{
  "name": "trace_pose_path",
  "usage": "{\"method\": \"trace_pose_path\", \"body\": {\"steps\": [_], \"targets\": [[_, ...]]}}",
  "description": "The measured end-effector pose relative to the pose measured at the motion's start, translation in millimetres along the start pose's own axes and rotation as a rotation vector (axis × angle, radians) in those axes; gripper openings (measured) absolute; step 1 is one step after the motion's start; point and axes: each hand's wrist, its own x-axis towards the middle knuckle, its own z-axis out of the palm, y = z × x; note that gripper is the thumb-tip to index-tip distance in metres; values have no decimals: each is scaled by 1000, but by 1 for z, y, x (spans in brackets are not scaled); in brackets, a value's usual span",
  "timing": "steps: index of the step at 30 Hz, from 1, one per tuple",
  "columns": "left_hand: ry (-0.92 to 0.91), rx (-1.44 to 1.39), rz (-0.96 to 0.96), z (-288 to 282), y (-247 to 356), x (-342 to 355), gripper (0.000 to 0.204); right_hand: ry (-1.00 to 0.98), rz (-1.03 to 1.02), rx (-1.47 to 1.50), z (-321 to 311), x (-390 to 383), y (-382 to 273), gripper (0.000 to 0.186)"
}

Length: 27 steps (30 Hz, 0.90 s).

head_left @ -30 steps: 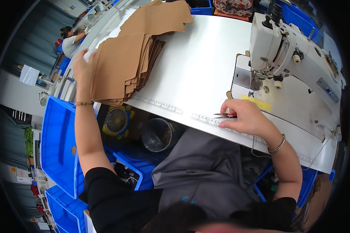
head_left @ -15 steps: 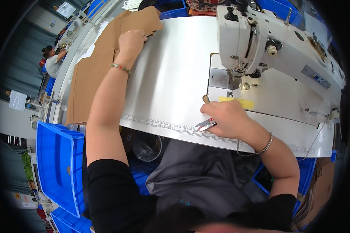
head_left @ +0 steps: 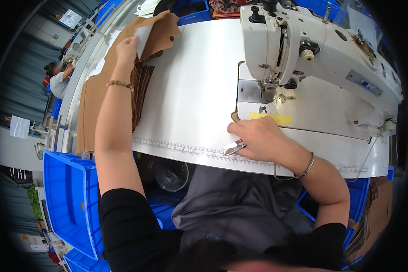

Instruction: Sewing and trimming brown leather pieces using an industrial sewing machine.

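My left hand (head_left: pixel 128 49) is closed on the edge of a brown fabric piece at the far left of the table. The piece's pale underside (head_left: pixel 142 40) shows beside my fingers. Below it lies a stack of brown fabric pieces (head_left: pixel 88 113), their layered edges facing right. My right hand (head_left: pixel 263 138) rests near the table's front edge, fingers curled round small scissors (head_left: pixel 234 147) whose blades point left. A small tan piece (head_left: pixel 234 117) is by its fingertips; whether they touch it I cannot tell.
A white sewing machine (head_left: pixel 313 50) stands at the right, its needle area just beyond my right hand. A printed ruler strip (head_left: pixel 181 147) runs along the white table's (head_left: pixel 192 77) front edge. Blue bins (head_left: pixel 68 199) stand at the left. Another person (head_left: pixel 59 81) sits far left.
My left hand has drawn back left and nearer, turning up a brown piece so its pale underside shows. The stack's layered edges have come into sight. My right hand keeps the scissors.
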Motion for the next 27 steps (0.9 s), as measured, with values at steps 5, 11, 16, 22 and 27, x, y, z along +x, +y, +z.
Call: {"method": "trace_pose_path", "body": {"steps": [5, 11, 16, 22, 27], "targets": [[357, -223, 526, -29, 48, 8, 29, -17, -15, 7, -1, 4, -3, 42], [98, 607, 915, 50, 109, -127, 16, 211, -195, -103, 0, -5, -2, 30], [-313, 909, 1201, 94, 53, -233, 11, 326, -212, -378, -11, -10, -7, 18], [-484, 740, 1236, 100, 50, -300, 11, 221, 24, -520, -13, -31, 13, 40], [-536, 767, 1202, 83, 61, -325, 11, 169, 37, -410, 2, -26, 33, 47]]}}
